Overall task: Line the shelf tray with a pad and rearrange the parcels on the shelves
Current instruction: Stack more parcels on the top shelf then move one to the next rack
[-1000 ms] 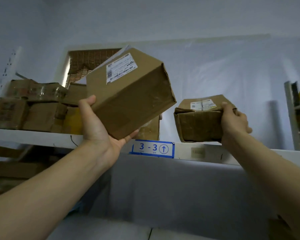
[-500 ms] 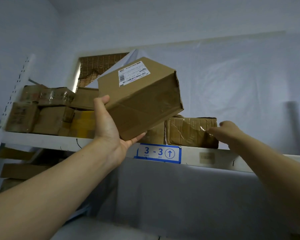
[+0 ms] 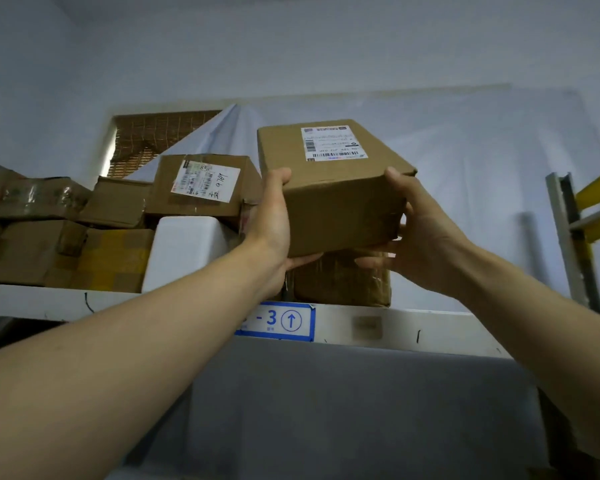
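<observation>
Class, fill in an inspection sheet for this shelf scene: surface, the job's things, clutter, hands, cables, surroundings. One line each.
Surface: white shelf with a blue 3 label.
Job's things: labelled parcel held above a taped parcel on the shelf; pad not seen.
Clutter: stacked boxes, white foam box, handwritten-label box.
Hands: left hand and right hand both hold the labelled parcel.
Cables: nothing seen.
Surroundings: white sheet behind, yellow rack at right.

Shelf edge (image 3: 395, 327): blue-bordered sign (image 3: 281, 321), "-3" and a circled up-arrow. Left above the sign, parcel label (image 3: 205, 183): handwritten "9789". Directly above, shipping label (image 3: 331, 143): print illegible.
</observation>
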Action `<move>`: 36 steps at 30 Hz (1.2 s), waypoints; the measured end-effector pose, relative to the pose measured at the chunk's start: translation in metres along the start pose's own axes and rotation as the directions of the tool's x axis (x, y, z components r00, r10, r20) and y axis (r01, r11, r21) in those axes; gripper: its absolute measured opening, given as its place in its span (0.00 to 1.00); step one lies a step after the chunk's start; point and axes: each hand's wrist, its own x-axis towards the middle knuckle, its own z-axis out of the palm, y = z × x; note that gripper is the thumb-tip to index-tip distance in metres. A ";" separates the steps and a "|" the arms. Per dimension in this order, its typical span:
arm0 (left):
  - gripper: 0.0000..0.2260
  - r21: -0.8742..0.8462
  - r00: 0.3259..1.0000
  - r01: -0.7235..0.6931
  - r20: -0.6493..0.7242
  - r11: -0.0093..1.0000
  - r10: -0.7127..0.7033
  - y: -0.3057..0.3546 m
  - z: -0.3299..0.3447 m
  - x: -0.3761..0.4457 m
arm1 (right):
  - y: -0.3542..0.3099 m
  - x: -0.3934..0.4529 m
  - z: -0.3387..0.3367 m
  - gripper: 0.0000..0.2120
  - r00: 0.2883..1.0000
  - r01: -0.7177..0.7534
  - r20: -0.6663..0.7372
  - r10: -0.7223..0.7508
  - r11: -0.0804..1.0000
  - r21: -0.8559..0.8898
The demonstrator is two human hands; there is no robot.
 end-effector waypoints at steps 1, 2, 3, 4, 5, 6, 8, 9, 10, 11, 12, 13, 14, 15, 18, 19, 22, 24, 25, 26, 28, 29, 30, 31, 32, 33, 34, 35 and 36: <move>0.17 0.007 0.999 0.027 0.026 1.000 -0.028 0.000 0.005 0.004 | -0.002 0.002 -0.003 0.25 0.999 0.000 -0.049 0.000 1.000 0.003; 0.18 0.015 0.997 0.055 0.054 0.998 -0.056 0.000 0.009 0.008 | -0.004 0.004 -0.006 0.23 0.996 0.006 -0.093 -0.005 1.000 0.010; 0.19 0.034 0.994 0.068 0.085 0.997 -0.070 0.001 0.014 0.011 | -0.006 0.006 -0.008 0.23 0.991 0.016 -0.132 -0.012 1.000 0.027; 0.21 0.067 0.992 0.058 0.108 0.996 -0.065 0.001 0.018 0.016 | -0.009 0.009 -0.011 0.22 0.985 0.024 -0.174 -0.016 0.999 0.042; 0.25 0.111 0.992 0.029 0.117 0.993 -0.042 0.001 0.022 0.021 | -0.012 0.011 -0.014 0.20 0.975 0.029 -0.222 -0.016 0.998 0.059; 0.27 0.169 0.992 -0.028 0.124 0.985 0.007 0.000 0.026 0.025 | -0.015 0.014 -0.016 0.18 0.961 0.031 -0.275 -0.013 0.998 0.063; 0.30 0.345 0.978 -0.196 0.137 0.918 0.157 -0.009 0.028 0.033 | -0.018 0.021 -0.020 0.18 0.936 0.030 -0.351 -0.011 0.998 0.048; 0.30 0.456 0.962 -0.275 0.133 0.847 0.240 -0.017 0.025 0.039 | -0.018 0.025 -0.022 0.21 0.926 0.031 -0.377 -0.013 0.999 0.041; 0.30 0.574 0.939 -0.335 0.133 0.747 0.319 -0.027 0.019 0.047 | -0.018 0.029 -0.025 0.24 0.919 0.034 -0.394 -0.017 0.999 0.034; 0.30 0.686 0.916 -0.366 0.143 0.629 0.376 -0.038 0.012 0.053 | -0.017 0.032 -0.028 0.25 0.916 0.034 -0.401 -0.019 0.999 0.028; 0.29 0.783 0.899 -0.372 0.170 0.499 0.403 -0.049 0.005 0.058 | -0.017 0.036 -0.031 0.26 0.916 0.023 -0.400 -0.010 0.999 0.028; 0.29 0.852 0.886 -0.373 0.209 0.367 0.413 -0.058 -0.002 0.061 | -0.016 0.039 -0.032 0.26 0.917 -0.003 -0.398 0.015 0.999 0.032; 0.31 0.892 0.879 -0.373 0.251 0.257 0.406 -0.067 -0.009 0.064 | -0.015 0.042 -0.033 0.26 0.917 -0.035 -0.395 0.044 0.999 0.028; 0.34 0.911 0.876 -0.374 0.287 0.172 0.387 -0.073 -0.014 0.066 | -0.015 0.045 -0.034 0.27 0.918 -0.067 -0.390 0.069 0.998 0.019; 0.42 0.937 0.884 -0.344 0.303 0.058 0.355 -0.087 -0.023 0.071 | -0.012 0.055 -0.034 0.26 0.911 -0.135 -0.397 0.114 0.990 -0.026; 0.44 0.944 0.893 -0.327 0.290 0.052 0.345 -0.091 -0.025 0.073 | -0.011 0.059 -0.035 0.26 0.905 -0.152 -0.408 0.117 0.987 -0.053; 0.44 0.953 0.909 -0.292 0.249 0.084 0.335 -0.097 -0.026 0.080 | -0.005 0.069 -0.037 0.29 0.900 -0.166 -0.428 0.090 0.976 -0.144; 0.46 0.959 0.913 -0.275 0.237 0.071 0.332 -0.095 -0.024 0.083 | 0.003 0.074 -0.038 0.29 0.894 -0.160 -0.445 0.050 0.964 -0.212; 0.46 0.962 0.912 -0.268 0.235 0.054 0.335 -0.095 -0.024 0.086 | 0.008 0.077 -0.039 0.28 0.892 -0.156 -0.450 0.030 0.957 -0.245; 0.47 0.964 0.911 -0.263 0.235 0.039 0.338 -0.094 -0.024 0.088 | 0.014 0.079 -0.039 0.27 0.892 -0.152 -0.451 0.011 0.949 -0.277; 0.47 0.963 0.908 -0.266 0.237 0.039 0.346 -0.095 -0.024 0.090 | 0.026 0.083 -0.039 0.26 0.894 -0.123 -0.447 -0.041 0.935 -0.333; 0.46 0.961 0.907 -0.272 0.236 0.056 0.349 -0.096 -0.025 0.091 | 0.031 0.083 -0.038 0.25 0.900 -0.097 -0.430 -0.072 0.929 -0.358; 0.46 0.957 0.906 -0.280 0.236 0.080 0.352 -0.097 -0.026 0.091 | 0.036 0.084 -0.037 0.23 0.907 -0.072 -0.409 -0.097 0.923 -0.378; 0.45 0.951 0.903 -0.290 0.235 0.106 0.358 -0.097 -0.027 0.091 | 0.039 0.083 -0.035 0.22 0.916 -0.052 -0.385 -0.111 0.920 -0.389; 0.44 0.945 0.900 -0.300 0.234 0.132 0.368 -0.097 -0.029 0.091 | 0.042 0.083 -0.034 0.20 0.924 -0.040 -0.364 -0.114 0.920 -0.391; 0.43 0.937 0.894 -0.312 0.234 0.156 0.382 -0.097 -0.030 0.091 | 0.044 0.082 -0.032 0.19 0.929 -0.030 -0.351 -0.116 0.922 -0.386; 0.42 0.929 0.887 -0.325 0.234 0.177 0.398 -0.097 -0.031 0.091 | 0.045 0.082 -0.030 0.18 0.931 -0.022 -0.345 -0.119 0.926 -0.378; 0.42 0.920 0.880 -0.338 0.234 0.198 0.413 -0.097 -0.032 0.091 | 0.046 0.082 -0.029 0.17 0.932 -0.013 -0.342 -0.122 0.930 -0.367; 0.42 0.911 0.874 -0.350 0.235 0.217 0.425 -0.096 -0.032 0.090 | 0.047 0.081 -0.027 0.17 0.934 -0.006 -0.337 -0.123 0.933 -0.359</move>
